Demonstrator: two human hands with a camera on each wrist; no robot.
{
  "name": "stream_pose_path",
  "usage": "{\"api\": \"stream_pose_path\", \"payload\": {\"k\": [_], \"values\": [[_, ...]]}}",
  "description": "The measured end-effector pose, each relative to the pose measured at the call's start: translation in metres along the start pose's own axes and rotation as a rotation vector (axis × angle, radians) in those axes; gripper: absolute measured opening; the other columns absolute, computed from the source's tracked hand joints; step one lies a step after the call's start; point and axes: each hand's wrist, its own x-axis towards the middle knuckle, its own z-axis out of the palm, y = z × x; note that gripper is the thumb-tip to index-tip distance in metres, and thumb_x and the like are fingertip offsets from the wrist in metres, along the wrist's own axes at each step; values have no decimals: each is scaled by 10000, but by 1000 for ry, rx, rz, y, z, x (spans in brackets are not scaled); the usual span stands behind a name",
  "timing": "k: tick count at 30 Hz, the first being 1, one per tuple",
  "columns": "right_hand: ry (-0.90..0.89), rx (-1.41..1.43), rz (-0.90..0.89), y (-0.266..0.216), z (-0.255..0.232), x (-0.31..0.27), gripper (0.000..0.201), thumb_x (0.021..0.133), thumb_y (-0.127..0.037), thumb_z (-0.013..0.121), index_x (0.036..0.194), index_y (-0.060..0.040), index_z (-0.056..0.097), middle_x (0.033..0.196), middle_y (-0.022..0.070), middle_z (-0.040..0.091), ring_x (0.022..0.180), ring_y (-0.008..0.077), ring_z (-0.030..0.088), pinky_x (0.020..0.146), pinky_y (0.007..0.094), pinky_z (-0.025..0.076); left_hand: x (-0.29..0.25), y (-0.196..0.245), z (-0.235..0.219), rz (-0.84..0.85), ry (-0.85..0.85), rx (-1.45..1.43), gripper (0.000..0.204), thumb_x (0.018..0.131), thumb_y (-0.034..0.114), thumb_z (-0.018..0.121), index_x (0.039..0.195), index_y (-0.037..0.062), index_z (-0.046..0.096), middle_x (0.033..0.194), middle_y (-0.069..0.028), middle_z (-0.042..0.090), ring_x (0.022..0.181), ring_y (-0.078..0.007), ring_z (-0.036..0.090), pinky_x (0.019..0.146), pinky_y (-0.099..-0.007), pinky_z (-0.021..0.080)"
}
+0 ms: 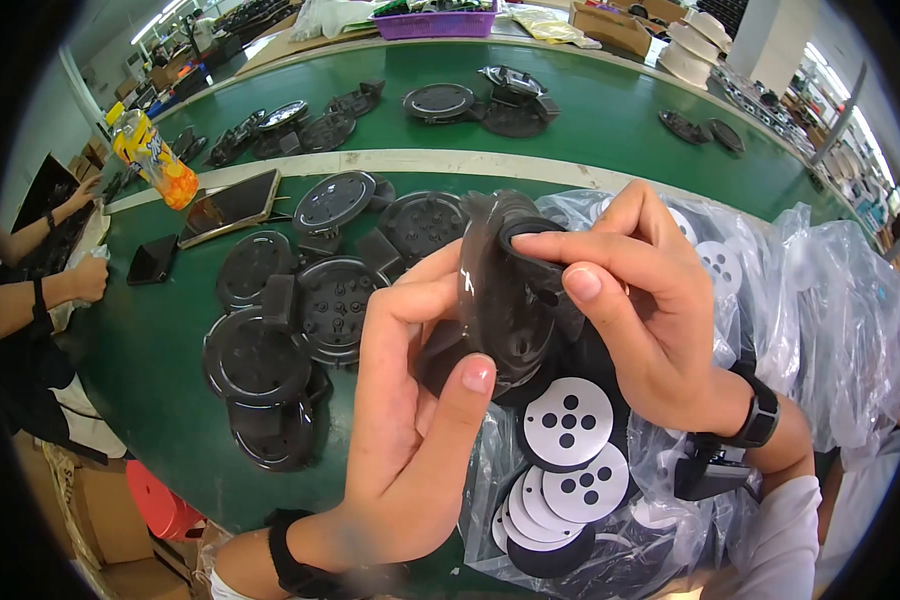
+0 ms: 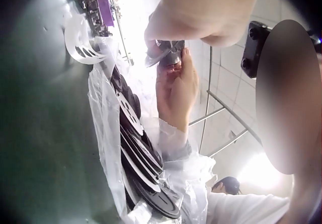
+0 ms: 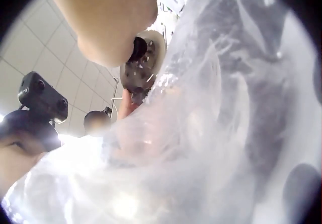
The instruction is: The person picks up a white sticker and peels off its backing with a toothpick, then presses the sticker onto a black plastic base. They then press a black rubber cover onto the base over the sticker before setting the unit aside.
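Green bench (image 1: 610, 120), factory rm. Black disc part (image 1: 505, 300) held edge-on above clear bag (image 1: 820, 300). Left hand (image 1: 410, 420) curled round its lower rim; right hand (image 1: 640, 300) pinches top.

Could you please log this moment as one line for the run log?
left hand: holds black disc | right hand: pinches disc's top edge | below: bag of discs

- Your right hand (image 1: 640, 310) and left hand (image 1: 410, 420) cover much of the disc (image 1: 505, 300).
- The bag (image 3: 226, 133) blurs your right wrist view.
- The stacked discs (image 1: 565, 470) overlap, so you can't count them.
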Motion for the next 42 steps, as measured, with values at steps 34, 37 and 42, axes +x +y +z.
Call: {"api": "stream_pose_path", "payload": {"k": [34, 37, 42], "values": [[-126, 62, 49, -2, 0, -4, 276, 756, -21, 647, 1023, -85, 675, 705, 16, 389, 647, 131, 373, 575, 235, 304, 11, -1, -16, -167, 159, -30, 140, 864, 7, 544, 926, 42, 423, 1028, -77, 559, 909, -73, 507, 774, -229, 438], [-125, 33, 18, -1, -2, -4, 282, 748, -36, 661, 1025, -89, 675, 707, 12, 402, 644, 131, 367, 571, 237, 301, 12, 0, -17, -197, 151, -81, 155, 866, 36, 572, 911, 52, 424, 983, -55, 560, 893, -66, 500, 766, -222, 429], [-145, -196, -146, -1, -11, 9, 262, 703, -83, 718, 961, -74, 675, 705, -4, 413, 621, 130, 328, 560, 229, 283, 15, 7, -21, -171, 175, -130, 166, 856, 30, 580, 900, 53, 422, 980, -51, 556, 883, -73, 497, 786, -230, 421]]}}
